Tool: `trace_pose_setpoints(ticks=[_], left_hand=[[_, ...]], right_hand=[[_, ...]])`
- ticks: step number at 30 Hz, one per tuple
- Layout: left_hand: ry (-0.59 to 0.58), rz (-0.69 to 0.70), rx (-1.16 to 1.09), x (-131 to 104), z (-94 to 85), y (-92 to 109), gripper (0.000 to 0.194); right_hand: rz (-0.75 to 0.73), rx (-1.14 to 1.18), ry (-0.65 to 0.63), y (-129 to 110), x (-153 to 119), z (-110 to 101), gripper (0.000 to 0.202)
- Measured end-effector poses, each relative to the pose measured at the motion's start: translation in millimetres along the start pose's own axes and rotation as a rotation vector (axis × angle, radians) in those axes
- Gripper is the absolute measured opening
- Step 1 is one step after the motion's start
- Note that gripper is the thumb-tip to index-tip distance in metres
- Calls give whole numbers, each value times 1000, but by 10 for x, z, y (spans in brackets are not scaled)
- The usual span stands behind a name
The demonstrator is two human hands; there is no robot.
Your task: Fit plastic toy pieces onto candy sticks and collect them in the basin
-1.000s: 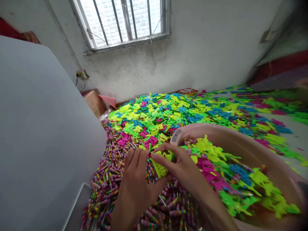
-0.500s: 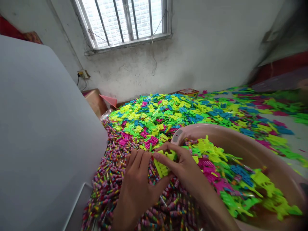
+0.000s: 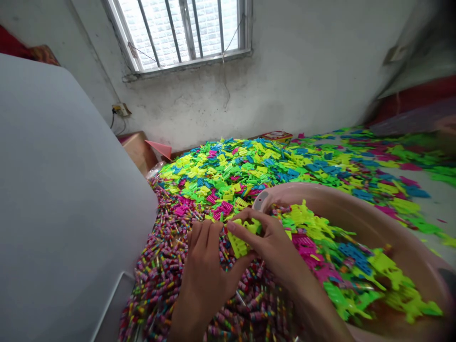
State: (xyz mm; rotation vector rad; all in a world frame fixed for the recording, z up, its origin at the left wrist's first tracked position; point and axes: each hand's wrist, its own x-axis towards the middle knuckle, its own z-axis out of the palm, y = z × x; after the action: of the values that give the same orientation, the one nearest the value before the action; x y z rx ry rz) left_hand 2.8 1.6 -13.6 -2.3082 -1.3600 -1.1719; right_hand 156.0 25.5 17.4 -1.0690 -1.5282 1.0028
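Observation:
Between my two hands is a bright yellow moulded plastic piece (image 3: 238,244) with slots along it. My right hand (image 3: 272,240) pinches it from the right, thumb and forefinger on its top. My left hand (image 3: 204,266) is closed at its left side, fingers bent together and the thumb reaching under its lower edge. The left fingertips are hidden. A small green and red bit shows by them, too small to name. Below the hands lies a heap of small multicoloured sticks (image 3: 167,266) with pink wrapping.
A pink basin (image 3: 320,190) at the right holds yellow, green, blue and magenta plastic pieces and some sticks. Behind is a large pile of similar pieces (image 3: 221,166), spreading right. A white panel (image 3: 71,190) blocks the left. A barred window (image 3: 185,33) is in the wall.
The view has shifted very slightly. Both hands keep nearly the same hold on the yellow plastic piece.

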Motion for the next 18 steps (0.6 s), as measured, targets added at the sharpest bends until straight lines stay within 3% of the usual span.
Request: trace_pose_setpoints(ticks=[7,14,18], left_hand=[[-26,22,-41,-15,33,-8,23],[-43,-47,-81,8,69,46,24],[-165,-70,-76,23,73,47,36]], right_hand=[[-30,-52,29,15,19,-2,24],[-35,-85,-1,60,57,-53,25],[-85,-209,20,43,79,-218,24]])
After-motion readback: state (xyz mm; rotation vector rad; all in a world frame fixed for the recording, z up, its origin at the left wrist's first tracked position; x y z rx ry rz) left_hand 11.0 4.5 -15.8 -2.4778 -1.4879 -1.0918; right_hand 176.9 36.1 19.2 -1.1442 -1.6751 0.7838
